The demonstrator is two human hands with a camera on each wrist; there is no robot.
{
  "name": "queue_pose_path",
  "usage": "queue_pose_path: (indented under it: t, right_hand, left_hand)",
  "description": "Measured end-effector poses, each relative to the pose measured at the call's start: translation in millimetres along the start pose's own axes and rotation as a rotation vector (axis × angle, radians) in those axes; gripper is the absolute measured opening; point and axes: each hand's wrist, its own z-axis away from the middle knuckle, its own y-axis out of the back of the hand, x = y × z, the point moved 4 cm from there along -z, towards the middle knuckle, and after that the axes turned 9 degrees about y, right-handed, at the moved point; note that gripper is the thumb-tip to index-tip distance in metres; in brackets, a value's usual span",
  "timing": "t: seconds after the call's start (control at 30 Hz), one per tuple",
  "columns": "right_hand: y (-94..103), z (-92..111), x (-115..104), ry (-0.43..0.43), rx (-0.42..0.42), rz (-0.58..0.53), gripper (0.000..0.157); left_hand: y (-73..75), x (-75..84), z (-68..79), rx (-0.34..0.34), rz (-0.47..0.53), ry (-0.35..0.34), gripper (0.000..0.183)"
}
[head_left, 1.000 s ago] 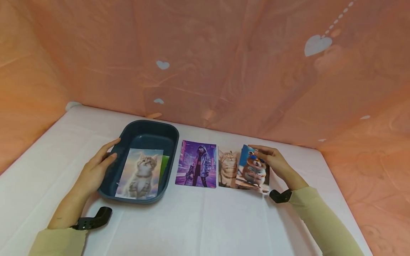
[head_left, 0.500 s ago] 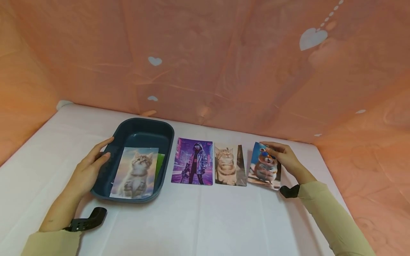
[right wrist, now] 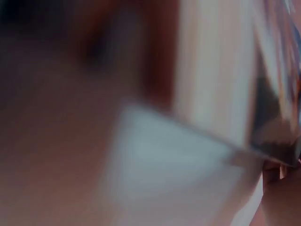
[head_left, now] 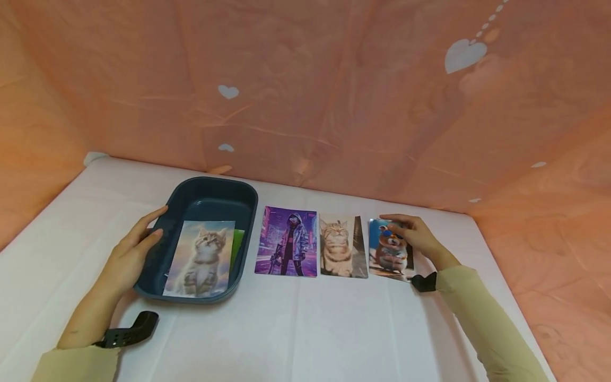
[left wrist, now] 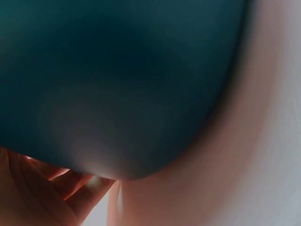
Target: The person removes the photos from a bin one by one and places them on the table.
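Note:
On the left, my left hand (head_left: 129, 254) grips the near-left side of a dark blue-grey tray (head_left: 248, 212), thumb at the rim; in the left wrist view the fingers (left wrist: 89, 195) sit behind its wall. A kitten picture card (head_left: 202, 260) lies in the tray, partly over a green card (head_left: 237, 244). My right hand (head_left: 417, 239) pinches the upper right of a card with a furry animal in blue sunglasses (head_left: 392, 257), low over the table. Left of it lie a ginger cat card (head_left: 336, 249) and a purple card with a hooded figure (head_left: 288, 244).
A white cloth covers the table (head_left: 296, 329). An orange curtain (head_left: 305, 106) with pale hearts closes off the back and both sides. Black bands with cameras sit on both wrists; the right wrist view is mostly blurred.
The right hand has carried the furry animal card right, off the ginger cat card, then lowered it beside that one. The left hand stays on the tray; the view has shifted slightly.

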Motion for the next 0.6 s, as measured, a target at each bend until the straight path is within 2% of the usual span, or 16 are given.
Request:
queue_pose_path:
  t: [0.2, 0.37, 0.47, 0.6]
  right_hand:
    - [-0.5, -8.2, -6.0, 0.051, -0.019, 0.107, 0.039]
    - [1.4, -15.5, -22.2, 0.051, 0.045, 0.178, 0.044]
    - [-2.4, -20.2, -35.6, 0.048, 0.091, 0.187, 0.048]
    - [-17.6, -28.0, -52.9, 0.076, 0.107, 0.15, 0.051]
  left_hand:
    - [0.2, 0.1, 0.5, 0.007, 0.007, -0.011, 0.051]
    - [0.3, 0.1, 1.4, 0.009, 0.015, -0.015, 0.051]
    - [0.2, 0.4, 1.6, 0.009, 0.015, -0.014, 0.051]
    - [0.1, 1.1, 2.0, 0.009, 0.006, -0.009, 0.051]
